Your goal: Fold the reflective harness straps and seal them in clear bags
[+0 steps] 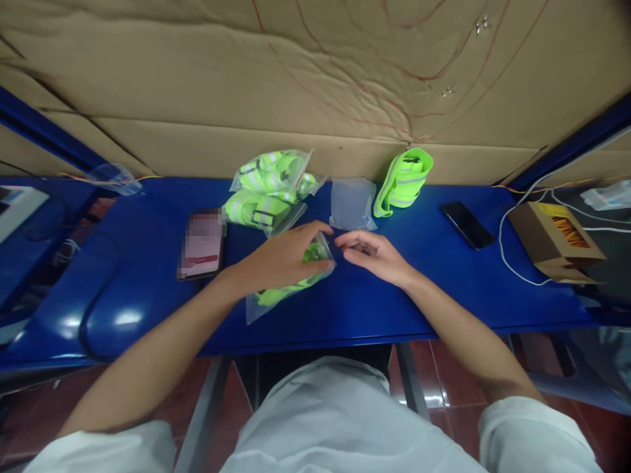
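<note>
My left hand [286, 258] is wrapped over a clear plastic bag [283, 291] that holds a bright green strap, above the blue table. Just to its right, my right hand [369, 255] has its fingers partly curled and apart, with nothing seen in it. Behind my left hand lie more bagged green reflective straps [271, 177], piled together. A stack of clear bags [351, 203] lies flat behind the gap between my hands. At the back, right of that stack, stands a rolled green strap [405, 182] with grey stripes, outside any bag.
A phone with a lit screen [202, 244] lies at the left, and a dark phone [467, 225] at the right. Farther right are a white cable and an open cardboard box [555, 240]. A cardboard wall [246, 85] borders the blue table [365, 315].
</note>
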### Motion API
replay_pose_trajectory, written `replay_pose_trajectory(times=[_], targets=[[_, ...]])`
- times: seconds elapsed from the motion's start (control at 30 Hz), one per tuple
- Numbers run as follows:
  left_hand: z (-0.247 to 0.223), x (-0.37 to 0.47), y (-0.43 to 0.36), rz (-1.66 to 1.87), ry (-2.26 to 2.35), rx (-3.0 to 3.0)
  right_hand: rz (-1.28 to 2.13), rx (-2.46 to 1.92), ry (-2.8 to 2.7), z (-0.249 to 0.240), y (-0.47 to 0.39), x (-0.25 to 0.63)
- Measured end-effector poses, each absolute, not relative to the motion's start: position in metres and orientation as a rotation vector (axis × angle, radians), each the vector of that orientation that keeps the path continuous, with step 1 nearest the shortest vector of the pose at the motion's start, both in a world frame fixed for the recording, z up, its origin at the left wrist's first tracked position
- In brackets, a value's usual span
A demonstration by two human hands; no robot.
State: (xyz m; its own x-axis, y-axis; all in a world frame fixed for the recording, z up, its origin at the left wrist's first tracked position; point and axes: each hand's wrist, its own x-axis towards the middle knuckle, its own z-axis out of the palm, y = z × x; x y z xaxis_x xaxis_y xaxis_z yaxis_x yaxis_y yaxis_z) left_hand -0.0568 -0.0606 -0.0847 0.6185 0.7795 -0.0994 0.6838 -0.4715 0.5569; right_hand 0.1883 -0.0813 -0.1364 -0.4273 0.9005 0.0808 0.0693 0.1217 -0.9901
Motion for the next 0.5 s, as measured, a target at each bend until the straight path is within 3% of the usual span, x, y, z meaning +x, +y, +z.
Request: replay_pose_trajectory(times=[0.13, 0.3, 0.5], targets=[[-0.082, -0.054, -0.061, 0.479, 1.321, 2.153, 1.334, -0.928, -1.757, -0.140, -0.090, 0.175], [-0.075, -0.076, -0.048, 0.403, 0.898, 2.084, 1.135, -0.817, -1.761, -0.134, -0.091, 0.177], [-0.084, -0.094, -0.038, 0.434, 0.724, 1.904, 1.035, -0.740, -1.988, -0.117, -0.090, 0.188]])
